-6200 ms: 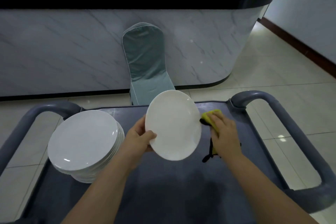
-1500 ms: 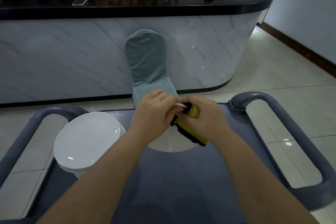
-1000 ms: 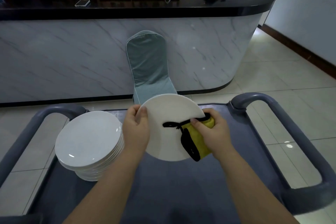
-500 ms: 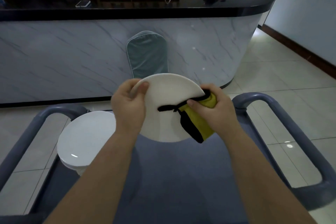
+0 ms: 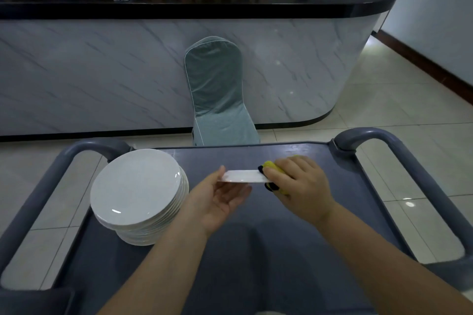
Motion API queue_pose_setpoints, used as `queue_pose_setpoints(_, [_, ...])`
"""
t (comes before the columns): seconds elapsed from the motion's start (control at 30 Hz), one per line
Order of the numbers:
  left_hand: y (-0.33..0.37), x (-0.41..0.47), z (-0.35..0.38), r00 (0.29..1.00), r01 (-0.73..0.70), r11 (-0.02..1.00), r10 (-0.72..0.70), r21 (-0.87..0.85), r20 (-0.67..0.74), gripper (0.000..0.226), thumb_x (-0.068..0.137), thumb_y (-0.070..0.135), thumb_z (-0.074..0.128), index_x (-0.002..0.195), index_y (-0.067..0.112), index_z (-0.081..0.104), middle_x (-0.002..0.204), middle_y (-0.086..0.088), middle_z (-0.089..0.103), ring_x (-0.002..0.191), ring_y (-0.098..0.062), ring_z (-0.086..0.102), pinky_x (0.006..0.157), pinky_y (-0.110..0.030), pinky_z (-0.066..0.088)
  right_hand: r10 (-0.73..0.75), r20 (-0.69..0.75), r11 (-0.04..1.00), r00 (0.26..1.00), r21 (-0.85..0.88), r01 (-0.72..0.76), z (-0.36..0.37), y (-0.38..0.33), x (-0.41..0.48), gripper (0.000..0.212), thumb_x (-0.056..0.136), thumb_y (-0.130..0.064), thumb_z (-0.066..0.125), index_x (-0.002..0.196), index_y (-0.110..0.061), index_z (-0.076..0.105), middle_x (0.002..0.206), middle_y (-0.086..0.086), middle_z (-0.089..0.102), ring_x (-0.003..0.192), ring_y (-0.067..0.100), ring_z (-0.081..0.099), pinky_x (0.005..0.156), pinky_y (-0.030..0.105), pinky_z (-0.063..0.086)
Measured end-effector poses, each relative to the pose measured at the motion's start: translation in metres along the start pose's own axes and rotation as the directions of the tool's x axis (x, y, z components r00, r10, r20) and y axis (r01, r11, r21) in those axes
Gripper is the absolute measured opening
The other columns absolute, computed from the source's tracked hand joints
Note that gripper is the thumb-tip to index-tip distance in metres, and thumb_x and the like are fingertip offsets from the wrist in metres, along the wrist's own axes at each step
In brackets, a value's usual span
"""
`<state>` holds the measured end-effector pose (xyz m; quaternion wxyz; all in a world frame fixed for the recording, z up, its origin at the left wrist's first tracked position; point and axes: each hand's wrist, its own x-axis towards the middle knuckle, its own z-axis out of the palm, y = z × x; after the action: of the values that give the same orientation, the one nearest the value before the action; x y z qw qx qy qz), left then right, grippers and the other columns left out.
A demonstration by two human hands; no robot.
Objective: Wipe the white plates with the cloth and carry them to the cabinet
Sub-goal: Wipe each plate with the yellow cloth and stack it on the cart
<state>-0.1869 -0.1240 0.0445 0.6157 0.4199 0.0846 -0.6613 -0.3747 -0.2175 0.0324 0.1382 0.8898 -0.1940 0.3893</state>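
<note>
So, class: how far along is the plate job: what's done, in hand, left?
Done: no plate is visibly put away. In hand: the left hand holds one plate edge-on, and the right hand presses the cloth on its rim. Left: likely the stack on the cart, plus all carrying.

The stack of plates [image 5: 135, 186] at nine o'clock and the single plate [image 5: 243, 176] are plain white, the cloth [image 5: 272, 165] yellow edged black, the tabletop [image 5: 256, 243] slate-grey, the chair cover [image 5: 215, 89] at twelve o'clock teal piped white.
</note>
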Motion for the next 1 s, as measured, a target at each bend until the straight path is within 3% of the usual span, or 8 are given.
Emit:
queue_pose_setpoints(0.17, [0.005,0.001,0.001,0.998,-0.016,1.0,0.017,0.013,-0.057,0.02,0.096,-0.004,0.048,0.113,-0.01,0.054,0.097,-0.023,0.068,0.088,-0.033,0.066,0.069,-0.048,0.054,-0.122,0.095,0.984,0.988,0.139,0.108,-0.008,0.008,-0.007,0.032,0.085,-0.022,0.071,0.115,-0.014,0.062,0.1,0.01,0.068,0.087,0.029,0.059,0.085,0.042,0.05])
queue_pose_setpoints(0.37, [-0.001,0.006,-0.027,0.966,-0.253,0.938,0.231,0.238,0.117,0.032,0.097,-0.003,0.046,0.127,0.006,0.051,0.122,-0.016,0.065,0.094,-0.028,0.069,0.074,-0.045,0.06,0.484,0.272,0.726,0.832,0.407,-0.555,-0.031,0.026,-0.005,0.04,0.077,-0.029,0.08,0.113,-0.022,0.063,0.105,-0.01,0.063,0.099,0.012,0.06,0.086,0.041,0.052])
queue_pose_setpoints(0.5, [-0.007,0.007,-0.032,0.941,-0.319,0.908,0.272,0.271,0.199,0.036,0.093,0.0,0.052,0.128,0.007,0.052,0.121,-0.018,0.066,0.099,-0.029,0.068,0.072,-0.042,0.059,0.476,0.438,0.705,0.763,0.328,-0.629,-0.016,0.006,0.058,0.069,0.058,-0.054,0.081,0.117,-0.037,0.048,0.109,-0.014,0.054,0.106,0.012,0.052,0.09,0.026,0.041])
queue_pose_setpoints(0.57, [-0.011,0.008,-0.032,0.937,-0.324,0.913,0.274,0.247,0.216,0.042,0.087,0.004,0.057,0.128,0.007,0.052,0.116,-0.019,0.068,0.098,-0.033,0.067,0.081,-0.051,0.056,0.423,0.39,0.855,0.818,0.127,-0.502,0.002,-0.015,0.068,0.076,0.058,-0.058,0.082,0.121,-0.025,0.053,0.118,-0.003,0.053,0.116,0.024,0.047,0.1,0.037,0.035])
queue_pose_setpoints(0.63, [-0.012,0.012,-0.034,0.932,-0.338,0.915,0.292,0.219,0.216,0.046,0.082,0.008,0.06,0.128,0.008,0.053,0.114,-0.023,0.066,0.098,-0.038,0.063,0.091,-0.061,0.046,0.53,0.333,0.821,0.78,0.031,-0.571,0.013,-0.041,0.062,0.073,0.069,-0.062,0.07,0.125,-0.019,0.055,0.13,0.006,0.05,0.118,0.03,0.043,0.102,0.044,0.037])
queue_pose_setpoints(0.73, [-0.007,0.015,-0.036,0.912,-0.362,0.919,0.314,0.159,0.265,0.036,0.084,0.007,0.058,0.119,0.012,0.058,0.108,-0.019,0.069,0.087,-0.031,0.07,0.067,-0.044,0.058,0.55,0.278,0.794,0.788,0.118,-0.596,0.019,-0.069,0.034,0.058,0.079,-0.056,0.057,0.126,-0.022,0.058,0.138,0.006,0.049,0.117,0.031,0.046,0.101,0.043,0.04])
queue_pose_setpoints(0.83, [0.0,0.017,-0.044,0.9,-0.351,0.927,0.296,0.13,0.319,0.033,0.082,0.007,0.062,0.114,0.015,0.063,0.117,-0.014,0.068,0.1,-0.029,0.069,0.069,-0.037,0.058,0.454,0.268,0.851,0.849,0.152,-0.503,0.017,-0.054,0.005,0.053,0.078,-0.042,0.058,0.125,-0.018,0.062,0.141,0.007,0.05,0.114,0.036,0.049,0.103,0.04,0.035])
queue_pose_setpoints(1.0, [-0.002,0.017,-0.044,0.871,-0.419,0.855,0.284,0.306,0.401,0.048,0.077,0.008,0.069,0.123,0.014,0.056,0.123,-0.015,0.065,0.109,-0.033,0.064,0.076,-0.043,0.058,0.695,0.239,0.675,0.678,0.105,-0.73,0.024,-0.007,0.033,0.056,0.081,-0.053,0.049,0.13,-0.027,0.056,0.138,-0.004,0.05,0.109,0.028,0.043,0.093,0.029,0.027])
